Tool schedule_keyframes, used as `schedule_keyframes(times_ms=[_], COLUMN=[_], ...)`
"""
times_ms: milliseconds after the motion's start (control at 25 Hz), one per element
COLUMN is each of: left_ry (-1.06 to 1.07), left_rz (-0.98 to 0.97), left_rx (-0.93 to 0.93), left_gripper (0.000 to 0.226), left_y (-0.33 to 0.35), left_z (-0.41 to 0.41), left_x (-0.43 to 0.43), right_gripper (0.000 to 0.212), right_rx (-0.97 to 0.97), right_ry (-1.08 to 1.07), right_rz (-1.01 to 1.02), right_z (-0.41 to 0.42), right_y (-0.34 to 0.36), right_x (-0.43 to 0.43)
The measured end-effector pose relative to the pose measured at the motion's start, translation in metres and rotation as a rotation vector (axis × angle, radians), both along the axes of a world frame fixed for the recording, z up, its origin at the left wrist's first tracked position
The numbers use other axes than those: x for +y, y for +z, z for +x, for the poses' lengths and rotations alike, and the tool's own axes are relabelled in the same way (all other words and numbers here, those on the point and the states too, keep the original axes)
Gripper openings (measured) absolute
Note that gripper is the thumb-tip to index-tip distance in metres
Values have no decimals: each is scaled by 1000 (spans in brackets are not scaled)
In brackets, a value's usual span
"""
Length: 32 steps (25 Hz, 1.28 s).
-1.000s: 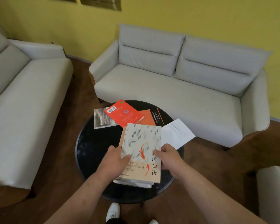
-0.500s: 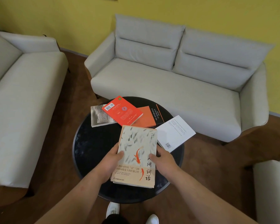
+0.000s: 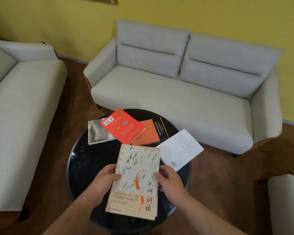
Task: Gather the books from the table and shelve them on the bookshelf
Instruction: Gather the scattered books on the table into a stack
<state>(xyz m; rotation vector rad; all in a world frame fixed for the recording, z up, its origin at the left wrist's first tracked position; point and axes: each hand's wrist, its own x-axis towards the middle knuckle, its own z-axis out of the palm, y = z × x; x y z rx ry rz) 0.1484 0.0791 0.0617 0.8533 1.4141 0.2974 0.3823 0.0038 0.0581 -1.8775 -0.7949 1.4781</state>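
Fish book (image 3: pixel 136 160) over near part of tabletop (image 3: pixel 92 163), cover up. Cannot tell if it rests on tabletop or is lifted. Left grip (image 3: pixel 103 180) clamped on its left edge, thumb on cover. Right grip (image 3: pixel 170 182) clamped on its right edge, fingers curled. Red book (image 3: pixel 122 128) at far side of tabletop, lying partly on grey book (image 3: pixel 95 131) and orange book (image 3: pixel 148 133). White book (image 3: pixel 180 150) at right side of tabletop, corner poking past rim. Sofa (image 3: pixel 168 92) beyond tabletop.
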Motion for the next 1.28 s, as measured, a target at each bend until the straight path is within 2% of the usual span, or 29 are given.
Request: schedule_keyframes(times_ms=[40,120,200,320,440,600,680,800,960,1040,1120,1280], left_ry=[28,140,209,196,252,428,383,359,342,364,427,629], left_rz=[10,30,-1,-104,-192,-229,-233,-235,-238,-226,-202,-164], left_rx=[27,59,100,99,121,168,187,190,219,190,98,-132], left_gripper=[33,33,38,51,49,53,61,62,59,54,41,22], left_y=[-3,-5,-13,-37,-71,-103,-116,-125,-124,-122,-117,-71], left_z=[1,7,20,46,63,70,71,69,71,71,66,58], left_x=[16,54,103,162,199,209,206,206,206,204,202,193], right_gripper=[7,9,26,52,49,46,52,59,59,50,39,27], right_rx=[-35,-126,-252,-407,-475,-490,-525,-479,-240,-124,30,77], right_ry=[-57,-127,-81,-11,5,43,45,-15,-148,-146,-156,-244], right_rz=[-4,-32,-96,-170,-176,-303,-340,-359,-279,-237,-208,-101], right_z=[8,29,50,68,77,75,74,79,85,86,86,89], right_y=[1,1,-11,-29,-50,-84,-102,-111,-97,-87,-74,-54], right_x=[13,48,93,154,204,238,245,253,252,247,240,220])
